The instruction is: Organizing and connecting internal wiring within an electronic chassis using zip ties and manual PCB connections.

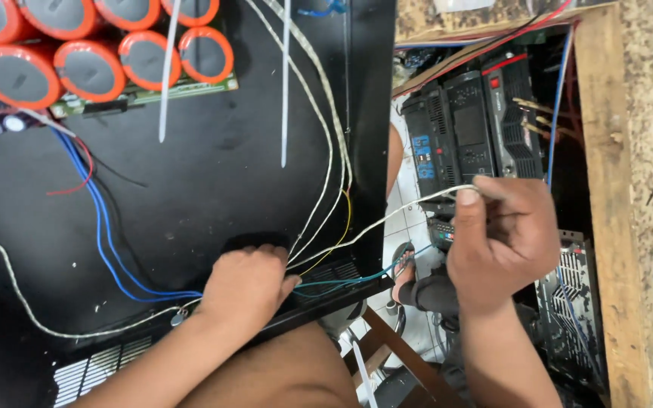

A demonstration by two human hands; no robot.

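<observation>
1. The black metal chassis (213, 174) fills the left of the view, open on top; its floor carries parts already mounted and wiring only partly dressed, so the work looks, in my judgement, about midway.
2. The bank of orange-ringed capacitors (92, 45) sits fixed on a green circuit board (153, 92) in the upper left corner; that part appears done.
3. The stack of black amplifier units (478, 128) stands well apart, below the chassis edge beside a wooden frame (606, 196); nothing joins them to the wires in hand as far as I can tell.
4. The left hand (247, 287) is closed down on the bundle of wires at the chassis's near edge, pinning them where they leave the case; what lies under the palm is hidden.
5. The right hand (504, 242) is raised off to the right, thumb and fingers pinched on the white braided wire (387, 219), which runs taut from the left hand across the chassis edge.
6. Blue wires (107, 242) and a second white braided lead (39, 321) lie loose on the floor; white cable ties (285, 83) stand unused or uncut; tidying seems left.
7. A thin yellow wire (341, 234) and a teal one (357, 279) trail free near the left hand, ends not visible.
</observation>
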